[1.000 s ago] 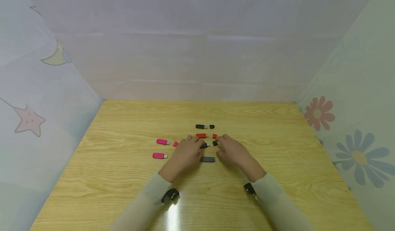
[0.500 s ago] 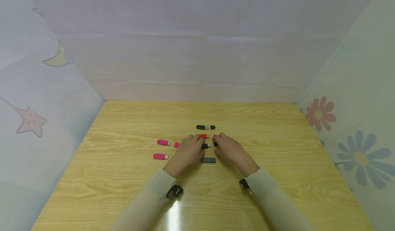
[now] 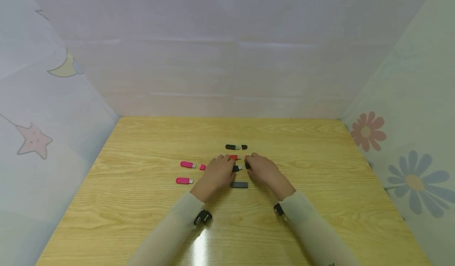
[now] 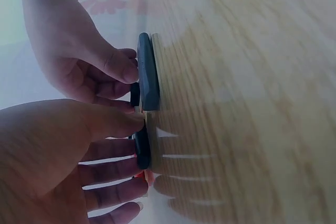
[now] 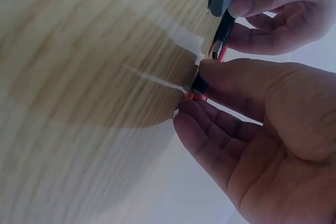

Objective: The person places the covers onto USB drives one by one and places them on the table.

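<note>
My left hand (image 3: 218, 173) pinches the body of a black USB stick (image 3: 236, 168) lying on the table, its metal plug pointing right. Facing it, my right hand (image 3: 264, 172) holds a small black cap (image 5: 199, 84) between thumb and fingers. A short gap separates cap and plug. Nearer the person, a grey USB stick (image 3: 239, 185) lies between the hands, its left end hidden by my left hand. Just beyond my fingertips are a red USB stick (image 3: 234, 157), partly covered, and its red cap (image 3: 247, 157), mostly covered by my right fingers.
Farther back lies another black USB stick (image 3: 230, 147) with its black cap (image 3: 244, 147) apart from it. To the left are two pink USB sticks (image 3: 186, 164) and one pink cap (image 3: 202, 167). Printed fabric walls enclose the wooden table (image 3: 142, 218).
My right hand has moved slightly left and now closes on the black cap, covering more of the red cap. My left hand stays on the black USB stick, nearly still.
</note>
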The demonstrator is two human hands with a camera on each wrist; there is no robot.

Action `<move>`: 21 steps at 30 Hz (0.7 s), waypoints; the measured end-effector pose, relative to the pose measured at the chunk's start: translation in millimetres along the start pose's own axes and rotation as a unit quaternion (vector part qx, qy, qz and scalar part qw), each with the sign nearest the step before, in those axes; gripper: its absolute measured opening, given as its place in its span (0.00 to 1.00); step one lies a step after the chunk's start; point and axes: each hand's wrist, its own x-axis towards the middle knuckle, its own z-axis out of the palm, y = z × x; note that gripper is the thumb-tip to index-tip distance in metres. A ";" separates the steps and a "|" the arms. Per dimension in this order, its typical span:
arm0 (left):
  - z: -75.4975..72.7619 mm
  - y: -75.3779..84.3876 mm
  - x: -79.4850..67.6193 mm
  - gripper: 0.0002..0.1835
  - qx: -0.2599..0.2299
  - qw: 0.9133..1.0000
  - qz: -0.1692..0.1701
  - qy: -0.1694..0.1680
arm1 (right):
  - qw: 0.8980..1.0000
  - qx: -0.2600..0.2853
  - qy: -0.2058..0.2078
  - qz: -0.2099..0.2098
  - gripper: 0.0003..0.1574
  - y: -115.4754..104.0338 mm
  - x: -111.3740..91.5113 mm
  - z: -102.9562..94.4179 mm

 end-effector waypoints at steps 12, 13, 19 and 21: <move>0.5 -0.7 2.3 0.10 0.000 1.000 0.002 0.016 | 1.000 0.000 0.027 0.009 0.10 -0.6 5.2 3.0; 0.3 -0.8 2.4 0.10 0.001 1.000 0.003 0.018 | 1.000 0.000 0.028 0.010 0.09 -0.6 5.6 2.9; 2.0 -3.3 2.8 0.09 0.006 0.999 0.019 0.031 | 1.000 0.005 0.025 0.017 0.11 -1.0 6.8 3.1; 2.1 -4.0 3.4 0.09 0.005 0.999 0.021 0.031 | 0.999 0.002 0.027 0.018 0.12 -0.8 6.4 3.5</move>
